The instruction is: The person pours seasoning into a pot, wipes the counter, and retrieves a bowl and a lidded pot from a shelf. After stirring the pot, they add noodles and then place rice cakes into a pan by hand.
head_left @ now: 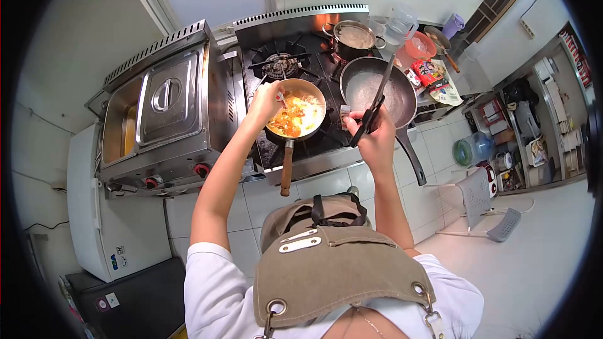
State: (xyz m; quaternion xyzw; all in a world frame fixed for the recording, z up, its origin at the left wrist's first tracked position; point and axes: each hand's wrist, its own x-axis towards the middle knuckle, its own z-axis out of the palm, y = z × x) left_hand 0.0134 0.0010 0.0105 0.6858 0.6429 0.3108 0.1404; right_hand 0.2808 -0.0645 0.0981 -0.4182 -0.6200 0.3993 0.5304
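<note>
My left fingers point(271, 90) pinch a small packet point(281, 96), its red marking too tiny to read, over the wooden-handled pan point(288, 140) on the stove point(271, 150). My right fingers point(353, 125) grip a black-handled tool point(369, 124) beside the dark frying pan point(407, 118); lettering on the red package point(429, 72) and the freezer stickers point(117, 257) stays illegible to me.

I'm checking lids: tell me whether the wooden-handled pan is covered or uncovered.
Uncovered: no lid sits on the wooden-handled pan; its orange and white contents show.
</note>
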